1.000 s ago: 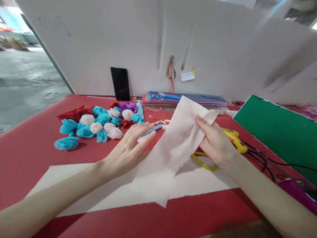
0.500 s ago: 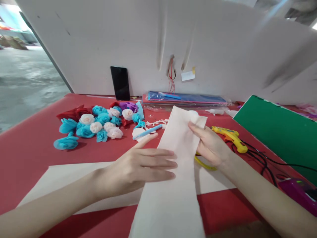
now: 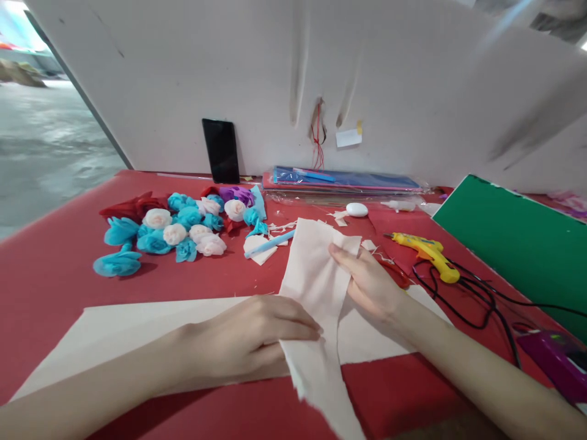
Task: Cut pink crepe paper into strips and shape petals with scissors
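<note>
A long strip of pale cream crepe paper (image 3: 312,263) hangs down toward the front edge. My right hand (image 3: 367,278) pinches its upper right side, thumb on top and fingers behind. My left hand (image 3: 270,333) is closed on its left side lower down, fingers bent over the paper and thumb hidden. Below the strip's left edge the paper is ragged. Another wide cream sheet (image 3: 137,318) lies flat on the red table under both hands.
Blue, white, red and purple paper flowers (image 3: 156,238) lie at the left. A phone (image 3: 221,151) leans on the wall. A blue pen (image 3: 270,243) lies behind the strip. Toward the right are a yellow glue gun (image 3: 426,253), black cable and a green board (image 3: 518,244).
The strip and my right hand have moved left and down. My left hand's outstretched fingers have curled onto the paper, which has creased and shifted. A white oval object and red-handled scissors show more.
</note>
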Available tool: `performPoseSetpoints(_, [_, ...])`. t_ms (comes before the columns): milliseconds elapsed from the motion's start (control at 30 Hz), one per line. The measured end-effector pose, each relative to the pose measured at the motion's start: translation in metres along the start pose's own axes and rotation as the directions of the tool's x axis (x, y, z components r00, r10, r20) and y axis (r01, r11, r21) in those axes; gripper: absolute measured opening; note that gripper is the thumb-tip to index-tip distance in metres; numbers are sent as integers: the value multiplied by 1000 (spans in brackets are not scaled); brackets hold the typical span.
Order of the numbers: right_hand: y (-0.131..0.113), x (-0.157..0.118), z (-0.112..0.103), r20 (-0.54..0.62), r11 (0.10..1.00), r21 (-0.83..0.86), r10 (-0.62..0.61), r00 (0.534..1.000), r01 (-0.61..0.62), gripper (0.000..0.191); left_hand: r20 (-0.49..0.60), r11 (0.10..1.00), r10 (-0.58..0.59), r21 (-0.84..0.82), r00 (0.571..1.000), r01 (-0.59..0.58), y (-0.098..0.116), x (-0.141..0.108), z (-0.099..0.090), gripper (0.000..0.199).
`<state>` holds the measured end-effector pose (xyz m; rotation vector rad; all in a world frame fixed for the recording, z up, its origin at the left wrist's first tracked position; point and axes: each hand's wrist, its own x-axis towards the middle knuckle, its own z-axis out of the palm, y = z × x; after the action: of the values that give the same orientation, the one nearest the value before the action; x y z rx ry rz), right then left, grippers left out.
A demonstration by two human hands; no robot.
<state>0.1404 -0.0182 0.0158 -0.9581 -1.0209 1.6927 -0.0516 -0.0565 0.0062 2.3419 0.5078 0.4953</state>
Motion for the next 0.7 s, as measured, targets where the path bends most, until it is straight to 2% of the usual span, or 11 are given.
performPoseSetpoints(67, [-2,-4,3,17,1000,-21,-11,1000,11,20,-95,989,-127,-83,987,119,3,-1,-1,31])
performPoseSetpoints(133, [-4,-10,7,31,999,-45,-13,999,15,21,-265,971,-236,-100,935,217,5,-2,-1,31])
performPoseSetpoints(167, [-4,-13,9,36,998,-55,-16,999,18,23,-372,966,-257,-81,892,245,6,-2,0,31])
performPoseSetpoints(233, [-5,-18,12,35,997,-69,-26,999,29,27,-550,966,-228,-24,803,258,7,-3,0,30])
performPoseSetpoints(300, [-4,-22,15,32,996,-76,-38,999,40,31,-633,966,-198,3,749,258,8,-3,-1,30])
performPoseSetpoints(367, [-4,-26,17,37,995,-85,-39,999,42,32,-631,966,-221,-35,743,258,10,-3,-3,35])
performPoseSetpoints(533, [-5,-31,18,127,998,-30,-46,991,50,33,-517,947,-321,-168,794,273,18,0,-6,35])
performPoseSetpoints(700, [-3,-35,18,132,997,0,-79,988,80,25,-480,915,-397,-269,782,300,20,0,-6,40])
